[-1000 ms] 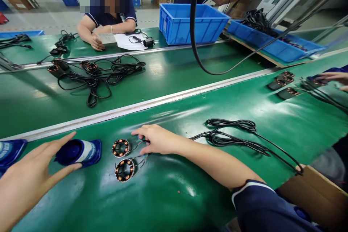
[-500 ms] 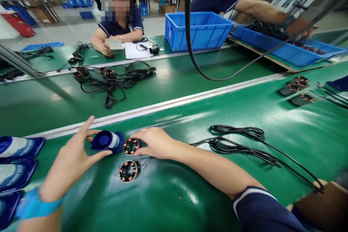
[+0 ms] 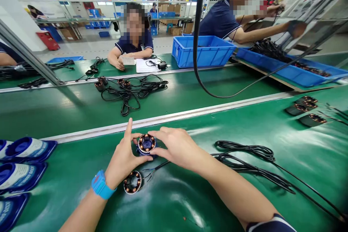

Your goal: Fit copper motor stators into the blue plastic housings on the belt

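Note:
My left hand (image 3: 123,159) and my right hand (image 3: 176,146) meet over the green belt (image 3: 190,203). Between their fingers stands a blue housing (image 3: 146,151) with a copper-wound coil ring (image 3: 146,143) seated on its top. Left thumb and fingers pinch the housing's left side, the index finger pointing up. My right hand curls round the right side of the ring. A second coil ring (image 3: 132,182) lies flat on the belt just below my left hand, its thin leads running right. A black cable bundle (image 3: 244,156) trails off to the right.
Several blue housings (image 3: 24,148) lie at the left edge. More coil parts (image 3: 306,108) sit at the right. Across a metal rail (image 3: 168,117), a second belt carries tangled cables (image 3: 130,88). A seated person (image 3: 133,41) and another person (image 3: 231,21) work beyond, by blue bins (image 3: 202,50).
The blue housing has gone from lying on its side in my left hand to standing upright, and the upper coil ring now sits on top of it. Both hands closed in together.

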Tool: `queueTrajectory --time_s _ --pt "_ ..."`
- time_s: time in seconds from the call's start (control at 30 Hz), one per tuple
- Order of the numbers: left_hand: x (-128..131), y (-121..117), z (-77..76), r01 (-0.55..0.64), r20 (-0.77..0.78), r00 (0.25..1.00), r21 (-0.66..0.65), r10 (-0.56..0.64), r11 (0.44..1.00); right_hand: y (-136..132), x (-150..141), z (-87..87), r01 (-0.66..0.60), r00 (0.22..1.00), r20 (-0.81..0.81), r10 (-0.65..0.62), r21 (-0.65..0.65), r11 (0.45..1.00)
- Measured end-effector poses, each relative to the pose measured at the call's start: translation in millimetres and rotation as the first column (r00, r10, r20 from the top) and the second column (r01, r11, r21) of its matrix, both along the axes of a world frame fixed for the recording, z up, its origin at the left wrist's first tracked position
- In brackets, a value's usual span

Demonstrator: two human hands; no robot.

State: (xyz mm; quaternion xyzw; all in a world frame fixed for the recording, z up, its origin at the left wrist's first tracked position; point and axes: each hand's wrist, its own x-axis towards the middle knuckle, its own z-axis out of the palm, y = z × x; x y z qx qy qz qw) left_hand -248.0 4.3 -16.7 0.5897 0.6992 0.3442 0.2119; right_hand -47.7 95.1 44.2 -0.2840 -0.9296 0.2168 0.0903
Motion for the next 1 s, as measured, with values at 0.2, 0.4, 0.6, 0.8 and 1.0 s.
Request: queueTrajectory --time_s 0.2,0.4,0.6,0.8,1.0 --pt "12.8 -4.8 -4.3 -0.038 0.049 0.998 0.003 0.038 0.999 -14.0 -2.8 2.1 0.035 0.986 0.153 -0.059 0.153 0.988" --pt "14.4 -6.3 -6.9 0.06 0.108 0.993 -0.028 -0.057 0.998 -3.9 8.0 -4.8 -0.087 0.993 0.097 0.062 0.275 0.957" --pt "4.2 -11.0 -3.3 0.159 0.087 0.984 -0.063 -0.154 0.985 -2.4 0.7 -19.7 -0.121 0.991 0.085 0.105 0.215 0.969" --pt "-40.7 -24.9 20.1 0.066 0.007 0.998 -0.072 -0.066 0.995 -8.7 -9.5 -27.9 0.017 0.968 -0.249 0.036 0.207 0.978" --pt "-60.9 -19.9 19.2 -0.134 -0.001 0.991 0.106 0.134 0.985 -1.8 -11.4 -36.1 0.043 0.985 -0.172 -0.014 0.166 0.985"
